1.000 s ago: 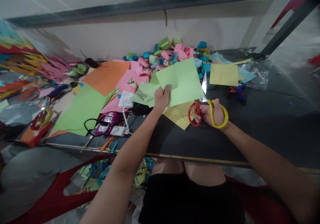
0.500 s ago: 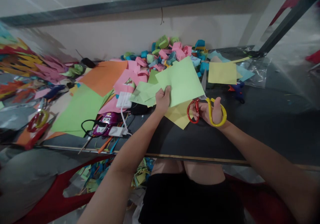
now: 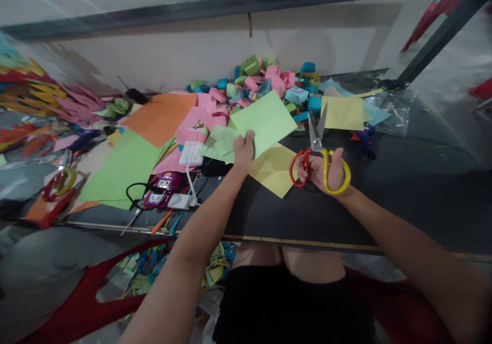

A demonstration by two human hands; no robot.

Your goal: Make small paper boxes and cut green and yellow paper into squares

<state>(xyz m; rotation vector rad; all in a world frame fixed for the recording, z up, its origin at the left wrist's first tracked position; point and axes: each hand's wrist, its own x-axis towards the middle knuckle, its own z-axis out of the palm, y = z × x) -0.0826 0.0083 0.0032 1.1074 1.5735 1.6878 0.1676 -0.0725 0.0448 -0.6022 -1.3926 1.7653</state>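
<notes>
A light green sheet of paper point(image 3: 271, 121) is pinched in my left hand point(image 3: 245, 152), thumb on top, tilted above the table. Other pale green pieces point(image 3: 222, 143) lie at its left, partly behind the hand. My right hand point(image 3: 321, 172) is in the loops of scissors point(image 3: 316, 138) with one red and one yellow handle. The blades point away from me and stand apart, with nothing between them, just right of the green sheet. Under and between the hands, a yellow sheet point(image 3: 274, 169) lies on the dark table point(image 3: 415, 180).
Behind the hands is a heap of folded paper pieces point(image 3: 271, 77). A smaller yellow paper point(image 3: 342, 112) lies to the right, near a blue tool point(image 3: 365, 138). Leftward are orange paper point(image 3: 161, 116), green sheets point(image 3: 119, 172), a purple power strip point(image 3: 163, 190) and other scissors point(image 3: 59, 182).
The green sheet in my left hand has moved left and down, away from the scissors. The scissor blades have spread apart and now show fully.
</notes>
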